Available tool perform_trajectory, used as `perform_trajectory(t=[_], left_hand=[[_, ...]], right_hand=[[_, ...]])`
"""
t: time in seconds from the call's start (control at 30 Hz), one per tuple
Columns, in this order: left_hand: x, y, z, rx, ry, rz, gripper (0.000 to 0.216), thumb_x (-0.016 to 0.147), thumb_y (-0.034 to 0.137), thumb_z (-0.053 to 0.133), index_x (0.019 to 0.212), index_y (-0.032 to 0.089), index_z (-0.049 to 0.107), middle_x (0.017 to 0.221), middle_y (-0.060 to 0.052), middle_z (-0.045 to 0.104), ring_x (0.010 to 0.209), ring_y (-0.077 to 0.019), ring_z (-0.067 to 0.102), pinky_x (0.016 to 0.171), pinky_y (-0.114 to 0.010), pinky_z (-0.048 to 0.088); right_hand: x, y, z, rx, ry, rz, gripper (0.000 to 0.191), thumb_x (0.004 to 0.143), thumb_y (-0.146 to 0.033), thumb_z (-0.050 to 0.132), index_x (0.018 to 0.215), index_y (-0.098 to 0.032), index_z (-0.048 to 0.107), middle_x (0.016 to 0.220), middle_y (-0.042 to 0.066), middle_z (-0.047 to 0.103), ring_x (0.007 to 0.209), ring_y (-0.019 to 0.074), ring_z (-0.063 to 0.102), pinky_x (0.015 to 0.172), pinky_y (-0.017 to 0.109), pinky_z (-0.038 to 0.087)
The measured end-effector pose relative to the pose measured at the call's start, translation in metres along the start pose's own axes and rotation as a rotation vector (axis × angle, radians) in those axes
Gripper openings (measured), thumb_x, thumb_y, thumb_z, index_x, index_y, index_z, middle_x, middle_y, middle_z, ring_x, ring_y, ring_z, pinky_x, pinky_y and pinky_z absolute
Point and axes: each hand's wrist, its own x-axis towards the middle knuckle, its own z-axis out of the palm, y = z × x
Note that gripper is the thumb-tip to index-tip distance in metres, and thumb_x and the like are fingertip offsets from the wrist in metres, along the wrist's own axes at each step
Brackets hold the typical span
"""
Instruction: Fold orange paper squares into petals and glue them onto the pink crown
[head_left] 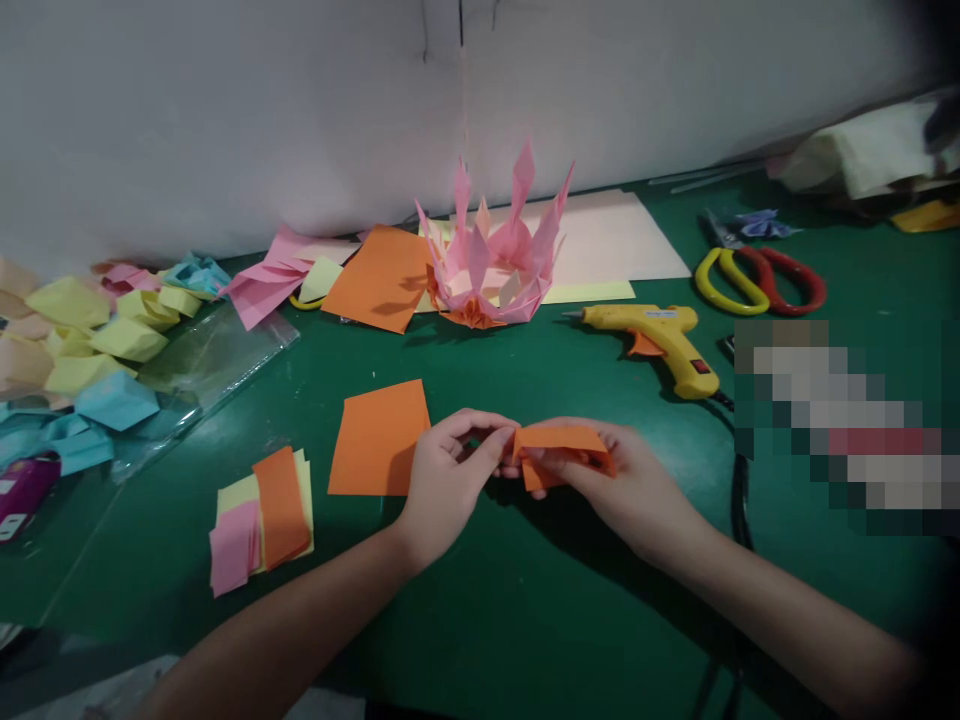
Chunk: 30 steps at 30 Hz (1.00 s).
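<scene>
Between my hands is a folded piece of orange paper [566, 438], raised a little above the green table. My right hand [619, 480] grips most of it, the thumb lying inside the fold. With thumb and fingertips, my left hand [457, 480] pinches the paper's left corner. Flat on the table beside my left hand is an orange paper sheet [379, 440], its right edge partly hidden by that hand. Farther left lies a small stack of cut orange, yellow and pink paper pieces [281, 508].
A pink folded-paper crown [491, 265] stands at the back. To its right lie a yellow glue gun [652, 335] with a black cord and scissors [757, 280] with yellow and red handles. Folded paper pieces [97, 330] and a clear plastic bag [217, 380] are at left.
</scene>
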Motion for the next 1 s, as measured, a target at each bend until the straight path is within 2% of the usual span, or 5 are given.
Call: perform_trajectory(t=[0.27, 0.4, 0.8, 0.9, 1.0], left_hand=[[0.005, 0.001, -0.003, 0.034, -0.082, 0.056, 0.01, 0.078, 0.025, 0.061, 0.074, 0.016, 0.062, 0.08, 0.001, 0.055, 0.053, -0.0054, 0.055, 0.052, -0.021, 0.05], [0.006, 0.003, -0.007, 0.213, -0.09, 0.204, 0.01, 0.082, 0.024, 0.056, 0.076, 0.017, 0.061, 0.085, -0.002, 0.054, 0.068, -0.0096, 0.057, 0.057, -0.021, 0.05], [0.006, 0.0, -0.014, 0.515, -0.063, 0.393, 0.008, 0.082, 0.015, 0.053, 0.088, 0.019, 0.056, 0.086, -0.003, 0.059, 0.071, -0.0106, 0.056, 0.058, -0.02, 0.048], [0.009, 0.0, -0.02, 0.636, -0.111, 0.625, 0.03, 0.079, 0.009, 0.054, 0.106, 0.022, 0.052, 0.101, -0.005, 0.061, 0.076, -0.0104, 0.058, 0.061, -0.02, 0.05], [0.011, 0.003, -0.027, 0.927, -0.205, 0.971, 0.029, 0.082, 0.007, 0.051, 0.107, 0.022, 0.055, 0.112, -0.008, 0.059, 0.088, -0.0139, 0.06, 0.07, -0.025, 0.052]], right_hand=[[0.001, -0.002, -0.001, 0.144, -0.075, 0.093, 0.018, 0.08, -0.033, 0.063, 0.088, -0.019, 0.073, 0.074, 0.002, 0.07, 0.063, 0.0111, 0.061, 0.068, 0.026, 0.05], [0.0, -0.001, 0.0, 0.255, -0.054, 0.173, 0.024, 0.077, -0.034, 0.068, 0.093, -0.018, 0.073, 0.077, 0.004, 0.072, 0.064, 0.0116, 0.063, 0.069, 0.026, 0.051], [0.001, -0.004, 0.004, 0.499, -0.064, 0.306, 0.032, 0.078, -0.041, 0.065, 0.094, -0.013, 0.069, 0.078, 0.011, 0.073, 0.067, 0.0189, 0.069, 0.051, 0.024, 0.052], [0.002, -0.003, 0.003, 0.491, -0.066, 0.305, 0.029, 0.079, -0.037, 0.064, 0.094, -0.013, 0.068, 0.081, 0.011, 0.073, 0.067, 0.0186, 0.07, 0.051, 0.024, 0.052], [0.003, -0.001, 0.002, 0.482, -0.077, 0.281, 0.029, 0.08, -0.038, 0.063, 0.094, -0.013, 0.068, 0.083, 0.011, 0.073, 0.069, 0.0188, 0.07, 0.053, 0.024, 0.052]])
